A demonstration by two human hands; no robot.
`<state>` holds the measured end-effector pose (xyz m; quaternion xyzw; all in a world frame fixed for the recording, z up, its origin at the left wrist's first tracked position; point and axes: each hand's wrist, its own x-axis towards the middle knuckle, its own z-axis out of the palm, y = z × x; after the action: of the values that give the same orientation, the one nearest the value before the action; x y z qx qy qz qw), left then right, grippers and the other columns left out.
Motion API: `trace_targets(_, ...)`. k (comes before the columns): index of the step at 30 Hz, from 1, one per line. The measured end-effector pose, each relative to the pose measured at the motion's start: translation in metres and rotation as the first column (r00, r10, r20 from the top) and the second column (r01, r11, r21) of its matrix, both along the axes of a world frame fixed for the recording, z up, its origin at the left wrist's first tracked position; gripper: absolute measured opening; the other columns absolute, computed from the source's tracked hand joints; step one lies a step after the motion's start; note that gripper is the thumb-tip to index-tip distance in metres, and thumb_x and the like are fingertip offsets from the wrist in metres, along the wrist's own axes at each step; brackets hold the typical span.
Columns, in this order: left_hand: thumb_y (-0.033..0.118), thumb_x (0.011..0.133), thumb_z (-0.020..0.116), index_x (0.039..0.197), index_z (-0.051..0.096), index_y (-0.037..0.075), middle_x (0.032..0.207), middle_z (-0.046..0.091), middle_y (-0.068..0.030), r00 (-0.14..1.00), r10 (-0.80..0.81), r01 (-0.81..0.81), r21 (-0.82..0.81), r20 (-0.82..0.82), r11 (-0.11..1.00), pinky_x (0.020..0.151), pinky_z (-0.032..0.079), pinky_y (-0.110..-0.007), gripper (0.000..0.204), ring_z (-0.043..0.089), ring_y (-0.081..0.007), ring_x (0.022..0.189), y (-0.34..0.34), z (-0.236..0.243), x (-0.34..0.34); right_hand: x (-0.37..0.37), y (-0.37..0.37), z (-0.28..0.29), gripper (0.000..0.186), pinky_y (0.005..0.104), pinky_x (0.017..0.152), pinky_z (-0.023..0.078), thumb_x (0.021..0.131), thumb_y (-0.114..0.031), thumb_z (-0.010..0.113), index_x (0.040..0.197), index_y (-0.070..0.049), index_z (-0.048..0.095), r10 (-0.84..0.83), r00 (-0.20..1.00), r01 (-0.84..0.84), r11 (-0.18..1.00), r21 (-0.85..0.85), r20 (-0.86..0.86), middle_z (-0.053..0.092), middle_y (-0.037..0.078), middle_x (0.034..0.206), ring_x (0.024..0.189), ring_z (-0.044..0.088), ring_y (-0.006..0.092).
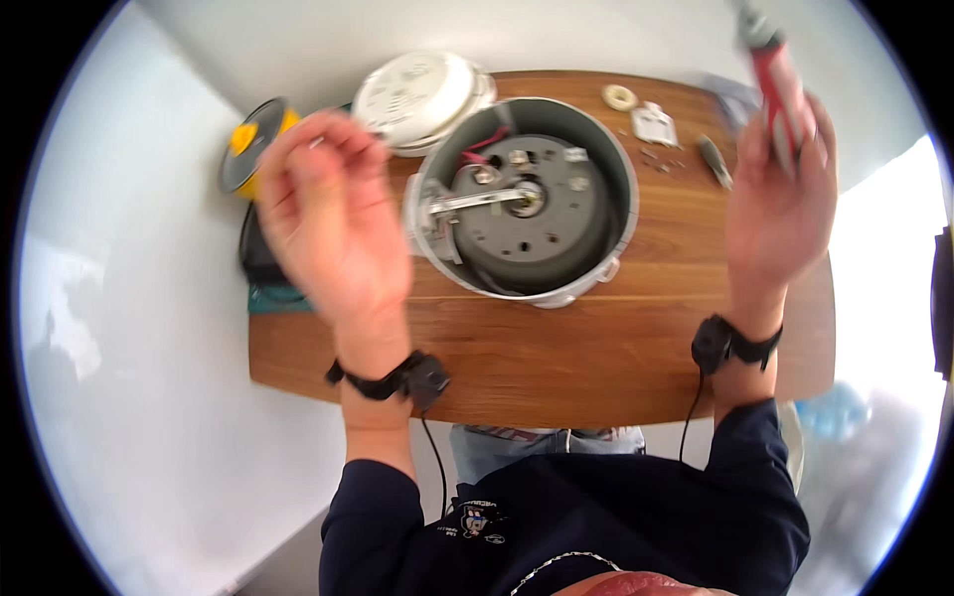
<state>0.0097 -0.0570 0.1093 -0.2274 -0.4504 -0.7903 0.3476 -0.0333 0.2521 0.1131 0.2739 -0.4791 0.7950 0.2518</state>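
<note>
Holding a red-handled screwdriver [773, 74] in the closed right hand [780, 204], keep it upright; the left hand [328, 214], fingertips pinched, contents unclear, hovers beside the opened cooker base [524, 199] on the surface [596, 348].

Bare strip of wooden surface [537, 368] along the near edge, open for either hand. Middle blocked by a round grey appliance shell [524, 199], open side up. Behind it, a white lid [417, 97]. Left edge crowded by a yellow-and-black spool [250, 144] and a dark block [260, 260]. Small loose parts [656, 124] scattered at far right.
</note>
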Motion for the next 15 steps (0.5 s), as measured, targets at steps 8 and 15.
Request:
trace_targets(8,-0.016,0.087,0.068,0.108,0.068,-0.001,0.097,0.069,-0.0146,0.901,-0.283,0.383,-0.296,0.329,0.875,0.072,0.057,-0.028,0.025,0.068,-0.0184,0.083,0.125,0.003,0.065,-0.028,0.059,0.023,0.028,0.0280,0.071,0.059,0.100,-0.017,0.056,0.118,0.004,0.057,0.189,0.945,-0.086,0.931,-0.356,0.266,0.066,0.015,0.111,0.084,0.068,0.0203)
trace_targets(15,-0.010,0.093,0.068,0.107,0.068,-0.005,0.103,0.069,-0.0123,0.982,-0.098,0.164,-0.466,0.163,0.869,0.076,0.056,-0.026,0.015,0.068,-0.0160,0.085,0.125,-0.009,0.032,-0.013,0.046,0.016,0.015,0.0255,0.059,0.051,0.093,-0.010,0.072,0.102,-0.003,0.062,0.298,0.872,-0.368,0.922,0.118,0.387,0.064,0.006,0.081,0.065,0.062,0.0139)
